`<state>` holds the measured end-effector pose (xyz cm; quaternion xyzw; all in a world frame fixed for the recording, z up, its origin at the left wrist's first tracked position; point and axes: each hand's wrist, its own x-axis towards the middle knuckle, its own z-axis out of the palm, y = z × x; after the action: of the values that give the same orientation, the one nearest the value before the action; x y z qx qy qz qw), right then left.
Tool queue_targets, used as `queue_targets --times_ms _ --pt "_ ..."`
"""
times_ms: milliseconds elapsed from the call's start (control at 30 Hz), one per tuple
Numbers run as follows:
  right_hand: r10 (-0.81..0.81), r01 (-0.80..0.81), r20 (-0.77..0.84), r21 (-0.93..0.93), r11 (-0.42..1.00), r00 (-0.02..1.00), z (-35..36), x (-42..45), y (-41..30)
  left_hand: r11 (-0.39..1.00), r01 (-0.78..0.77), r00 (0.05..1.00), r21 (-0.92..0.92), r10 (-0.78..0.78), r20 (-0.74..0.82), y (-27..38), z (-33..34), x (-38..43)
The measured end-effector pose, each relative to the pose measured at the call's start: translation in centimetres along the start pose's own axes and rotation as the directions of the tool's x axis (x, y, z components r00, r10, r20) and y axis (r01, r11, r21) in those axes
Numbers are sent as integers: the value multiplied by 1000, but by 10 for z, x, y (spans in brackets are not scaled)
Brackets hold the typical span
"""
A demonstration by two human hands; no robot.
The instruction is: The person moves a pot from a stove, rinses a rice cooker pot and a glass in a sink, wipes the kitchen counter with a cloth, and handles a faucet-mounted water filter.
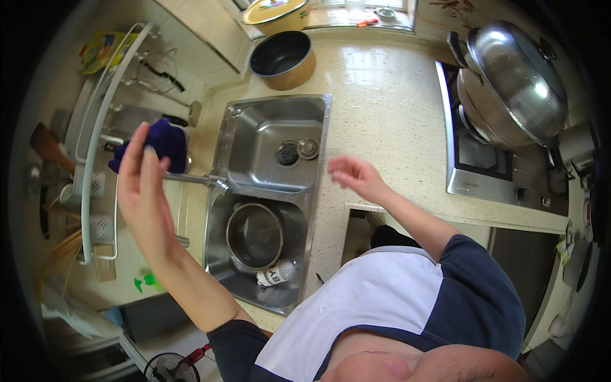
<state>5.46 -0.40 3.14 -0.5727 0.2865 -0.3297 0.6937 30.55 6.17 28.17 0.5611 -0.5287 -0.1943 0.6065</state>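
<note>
My left hand (148, 200) is raised at the wall rack, left of the sink, its fingers extended. A dark purple cloth (169, 143) is bunched right behind these fingers; whether they grip it is hidden. The tap spout (191, 179) passes just below the cloth. My right hand (358, 179) hovers near the sink's right rim, fingers loosely bent and holding nothing. Before me is a stainless-steel double sink (312, 200). Its near basin holds a round metal pot (255, 236) and a white item with printed letters (277, 273). A drain strainer (308, 148) sits in the far basin.
A black-lined pot (281, 59) stands behind the sink, near a yellow lidded pot (274, 14). On the gas hob (482, 176) at right rests a large lidded steel pot (515, 86). The white wall rack (88, 191) carries utensils. A fan (172, 367) stands lower left.
</note>
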Motion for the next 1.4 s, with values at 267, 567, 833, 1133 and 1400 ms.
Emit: queue_targets --times_ms 267,567,833,1133,1400 --pt "-349 277 -159 -355 893 923 -2 -6 -68 908 363 870 -210 -250 424 -105 100 -87" --pt "-358 450 309 -782 431 881 -61 59 32 863 -168 924 476 -29 380 -224 126 -226" --pt "-665 411 222 -901 140 714 -155 284 38 827 -165 934 538 -44 353 -233 120 -233" --pt "-662 -565 -497 -814 131 561 -278 175 31 834 -150 931 531 -62 360 -231 120 -231" --pt "-432 90 29 -988 123 901 -44 47 45 871 -156 943 466 -8 332 -218 131 -227"
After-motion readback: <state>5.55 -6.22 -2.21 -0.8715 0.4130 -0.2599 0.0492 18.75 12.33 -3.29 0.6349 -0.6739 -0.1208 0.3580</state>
